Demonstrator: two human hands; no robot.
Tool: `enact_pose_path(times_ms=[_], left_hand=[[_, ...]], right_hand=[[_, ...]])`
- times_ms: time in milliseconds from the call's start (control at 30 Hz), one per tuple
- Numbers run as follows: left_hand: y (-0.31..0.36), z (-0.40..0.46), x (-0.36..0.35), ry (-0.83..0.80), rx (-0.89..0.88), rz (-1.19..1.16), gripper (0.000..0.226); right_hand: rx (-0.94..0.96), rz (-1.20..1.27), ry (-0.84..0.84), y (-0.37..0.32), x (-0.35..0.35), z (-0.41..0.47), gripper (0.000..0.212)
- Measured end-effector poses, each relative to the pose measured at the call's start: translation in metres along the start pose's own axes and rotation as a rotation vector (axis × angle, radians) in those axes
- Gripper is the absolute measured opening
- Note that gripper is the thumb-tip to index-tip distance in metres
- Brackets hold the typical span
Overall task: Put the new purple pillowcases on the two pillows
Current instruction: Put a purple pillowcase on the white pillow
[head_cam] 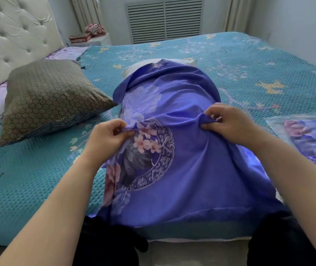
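Observation:
A purple floral pillowcase (182,154) covers most of a white pillow (134,69) lying lengthwise on the bed in front of me; only the pillow's far end shows bare. My left hand (107,137) pinches a fold of the pillowcase on its left side. My right hand (228,123) pinches another fold on the right, about level with the left. A second pillow in a brown patterned cover (48,98) lies at the left near the headboard. A packaged purple floral pillowcase (310,139) lies at the right edge.
A teal textured bedspread (249,73) covers the bed. The tufted headboard (13,35) stands at the left. A bedside shelf with a box and pink cloth (90,35) is behind, beside a radiator grille (164,18).

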State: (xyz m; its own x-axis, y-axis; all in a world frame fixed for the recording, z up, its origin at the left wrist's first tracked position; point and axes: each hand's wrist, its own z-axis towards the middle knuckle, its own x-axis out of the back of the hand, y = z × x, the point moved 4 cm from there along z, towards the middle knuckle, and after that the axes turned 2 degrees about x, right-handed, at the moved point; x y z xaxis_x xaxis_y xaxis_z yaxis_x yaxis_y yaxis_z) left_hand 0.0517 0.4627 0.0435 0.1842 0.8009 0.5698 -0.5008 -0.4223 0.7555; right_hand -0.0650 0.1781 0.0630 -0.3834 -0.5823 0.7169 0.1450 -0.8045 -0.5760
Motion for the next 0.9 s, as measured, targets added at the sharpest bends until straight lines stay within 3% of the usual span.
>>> enact_pose_path(times_ms=[100,200,333,467,500,567,667,733,767,900], left_hand=[[0.002,0.008,-0.002,0.023,0.007,0.058,0.030],[-0.009,0.017,-0.008,-0.049,0.228,-0.254,0.036],[-0.013,0.024,-0.022,-0.158,0.395,-0.434,0.025],[-0.017,0.013,-0.019,-0.473,0.441,-0.336,0.018],[-0.020,0.012,-0.016,-0.483,0.425,-0.272,0.016],[-0.024,0.015,-0.009,-0.318,0.331,-0.059,0.024],[-0.015,0.023,-0.005,0.002,0.186,0.142,0.028],[-0.003,0.029,-0.004,0.108,0.176,-0.019,0.028],[-0.002,0.033,-0.003,0.120,0.193,-0.114,0.027],[-0.013,0.042,-0.014,-0.116,0.289,-0.149,0.021]], right_hand=[[0.059,-0.148,0.134,-0.014,-0.007,0.004,0.012],[-0.014,-0.010,0.172,-0.007,-0.008,0.017,0.016],[-0.364,0.408,0.010,0.025,-0.021,0.030,0.038],[-0.502,0.475,-0.211,0.036,-0.020,0.018,0.036],[-0.495,0.526,-0.312,0.036,-0.019,0.014,0.029],[-0.457,0.568,-0.417,0.034,-0.012,0.010,0.019],[-0.274,0.204,-0.185,0.029,-0.006,0.012,0.021],[-0.150,-0.197,0.044,0.013,-0.009,0.011,0.014],[-0.112,-0.287,0.107,0.005,-0.011,0.010,0.013],[-0.208,-0.015,0.163,0.018,-0.013,0.024,0.014]])
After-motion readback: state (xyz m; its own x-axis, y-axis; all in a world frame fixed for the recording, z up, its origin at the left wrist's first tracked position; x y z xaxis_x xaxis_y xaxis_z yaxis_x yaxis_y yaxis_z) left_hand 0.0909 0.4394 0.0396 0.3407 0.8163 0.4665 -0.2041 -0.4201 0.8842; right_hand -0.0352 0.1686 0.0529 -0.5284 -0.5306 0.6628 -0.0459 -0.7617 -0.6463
